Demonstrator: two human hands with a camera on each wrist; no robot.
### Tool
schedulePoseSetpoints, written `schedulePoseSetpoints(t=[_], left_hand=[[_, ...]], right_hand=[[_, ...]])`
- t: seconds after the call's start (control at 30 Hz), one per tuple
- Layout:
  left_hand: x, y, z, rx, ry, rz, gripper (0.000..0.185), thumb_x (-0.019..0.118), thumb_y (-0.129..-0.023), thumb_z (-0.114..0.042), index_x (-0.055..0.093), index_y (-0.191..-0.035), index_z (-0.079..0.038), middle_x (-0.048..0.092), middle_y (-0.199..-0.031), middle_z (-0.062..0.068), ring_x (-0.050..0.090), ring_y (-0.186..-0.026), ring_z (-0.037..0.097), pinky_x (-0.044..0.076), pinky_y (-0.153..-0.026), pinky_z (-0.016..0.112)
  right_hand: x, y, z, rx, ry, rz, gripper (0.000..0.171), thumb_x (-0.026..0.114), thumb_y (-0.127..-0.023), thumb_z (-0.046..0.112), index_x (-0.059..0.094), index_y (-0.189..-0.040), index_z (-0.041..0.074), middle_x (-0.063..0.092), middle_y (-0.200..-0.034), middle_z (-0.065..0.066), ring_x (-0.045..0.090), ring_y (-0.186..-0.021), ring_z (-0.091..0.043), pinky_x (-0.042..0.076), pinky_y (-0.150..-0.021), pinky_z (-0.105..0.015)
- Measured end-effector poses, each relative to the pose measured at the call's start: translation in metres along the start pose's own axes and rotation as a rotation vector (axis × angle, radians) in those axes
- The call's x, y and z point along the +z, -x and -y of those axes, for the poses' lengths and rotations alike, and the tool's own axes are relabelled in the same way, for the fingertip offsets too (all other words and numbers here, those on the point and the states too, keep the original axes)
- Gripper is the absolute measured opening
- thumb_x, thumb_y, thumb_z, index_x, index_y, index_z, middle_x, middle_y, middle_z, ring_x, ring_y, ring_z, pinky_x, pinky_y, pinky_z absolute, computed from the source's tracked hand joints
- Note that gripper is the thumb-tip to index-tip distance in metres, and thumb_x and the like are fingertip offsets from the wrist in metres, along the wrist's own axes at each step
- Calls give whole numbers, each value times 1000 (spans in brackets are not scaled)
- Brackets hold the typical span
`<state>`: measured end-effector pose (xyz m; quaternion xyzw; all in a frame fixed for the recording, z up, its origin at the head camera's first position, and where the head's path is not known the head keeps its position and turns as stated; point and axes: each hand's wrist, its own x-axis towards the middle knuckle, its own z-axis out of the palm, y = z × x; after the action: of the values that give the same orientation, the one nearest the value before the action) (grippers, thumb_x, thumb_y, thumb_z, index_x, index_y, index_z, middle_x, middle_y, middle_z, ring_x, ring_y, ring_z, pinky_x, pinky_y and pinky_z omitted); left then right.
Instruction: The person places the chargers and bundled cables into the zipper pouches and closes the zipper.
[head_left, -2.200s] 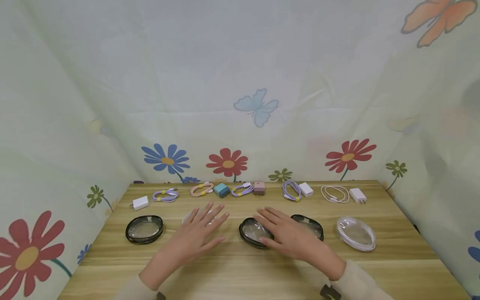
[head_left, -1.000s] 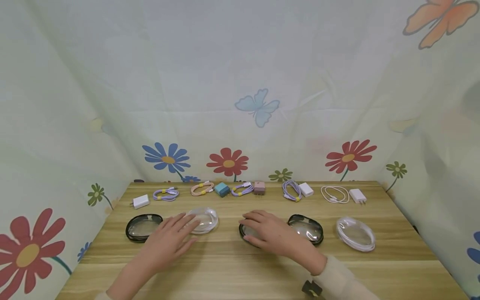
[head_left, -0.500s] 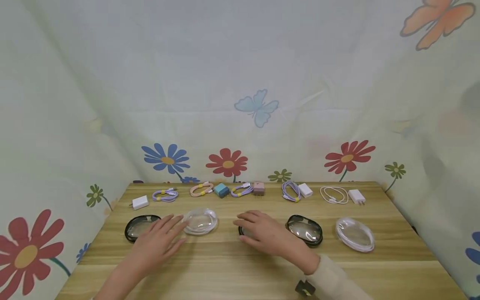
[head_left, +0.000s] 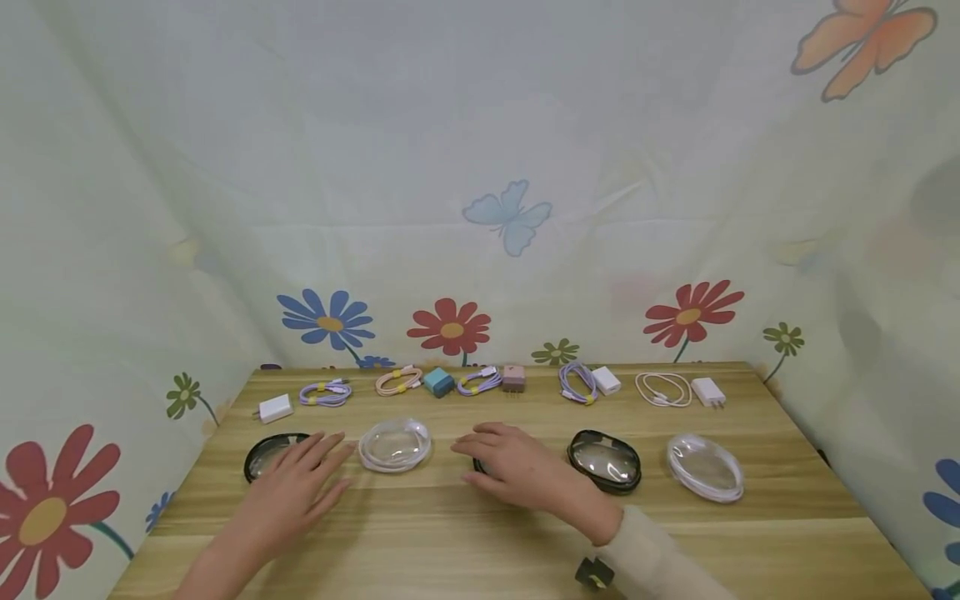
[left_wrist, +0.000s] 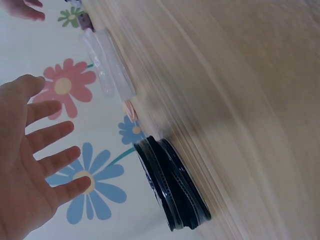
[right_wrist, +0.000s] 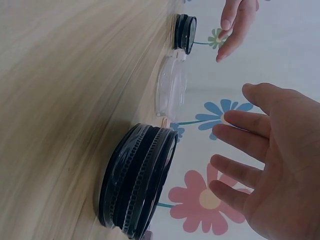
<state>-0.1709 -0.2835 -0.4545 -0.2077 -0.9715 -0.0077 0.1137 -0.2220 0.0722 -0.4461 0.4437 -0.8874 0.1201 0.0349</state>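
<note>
My left hand (head_left: 288, 487) hovers with spread fingers over the leftmost clear oval zip case with black trim (head_left: 258, 460), partly covering it. In the left wrist view a gap separates that hand (left_wrist: 35, 155) from the black-trimmed case (left_wrist: 172, 185). Fingers loosely bent, my right hand (head_left: 521, 471) hangs above the middle black-trimmed case, which it mostly hides. The right wrist view shows this hand (right_wrist: 270, 160) apart from the case (right_wrist: 137, 180), holding nothing. Between the hands lies a clear case with white trim (head_left: 395, 447).
To the right lie another black-trimmed case (head_left: 604, 462) and a white-trimmed case (head_left: 705, 468). Along the back edge are coiled cables, such as a peach one (head_left: 398, 381), and plug chargers, including blue (head_left: 438, 382), pink (head_left: 513, 378) and white (head_left: 708, 392). A floral cloth stands behind.
Both hands have moved left and a little nearer the body. The left hand has uncovered the white-trimmed case; the right has uncovered the black-trimmed case on its right. The cases stay put.
</note>
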Motion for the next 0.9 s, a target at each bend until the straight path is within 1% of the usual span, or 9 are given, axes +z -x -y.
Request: schedulePoseSetpoints(t=[0.3, 0.4, 0.6, 0.77, 0.9], left_hand=[[2, 5, 12, -44, -18, 7, 51, 65, -98, -40, 59, -143, -17, 53, -149, 13, 46, -137, 41, 37, -107, 65], [3, 6, 16, -45, -28, 1, 51, 66, -98, -39, 60, -142, -16, 54, -148, 13, 47, -136, 41, 38, -105, 66], [2, 10, 23, -29, -23, -18, 50, 69, -97, -37, 61, -140, -14, 55, -145, 15, 48, -134, 43, 40, -102, 68], [2, 12, 29, -48, -8, -16, 48, 69, -97, -35, 61, -139, -14, 55, -144, 15, 47, -134, 43, 40, -102, 68], [5, 13, 36, -66, 9, -13, 49, 69, -97, -36, 61, -140, -14, 56, -144, 15, 47, -133, 43, 39, -102, 69]], right_hand=[[2, -9, 3, 16, -21, -7, 47, 50, -107, 42, 54, -147, 20, 59, -144, 4, 48, -139, -24, 37, -116, -41], [3, -13, 5, 18, -27, -8, 47, 50, -106, 43, 53, -148, 21, 59, -144, 5, 49, -139, -24, 37, -116, -42], [3, -23, 8, -6, -33, -14, 47, 51, -106, 41, 53, -148, 19, 59, -144, 3, 50, -137, -24, 38, -116, -41], [2, -29, 10, -12, -37, -11, 48, 49, -107, 43, 53, -148, 19, 59, -144, 3, 51, -136, -22, 38, -115, -39], [2, -34, 11, -34, -36, -15, 48, 48, -107, 43, 53, -148, 18, 60, -142, 2, 52, -134, -20, 39, -114, -38]])
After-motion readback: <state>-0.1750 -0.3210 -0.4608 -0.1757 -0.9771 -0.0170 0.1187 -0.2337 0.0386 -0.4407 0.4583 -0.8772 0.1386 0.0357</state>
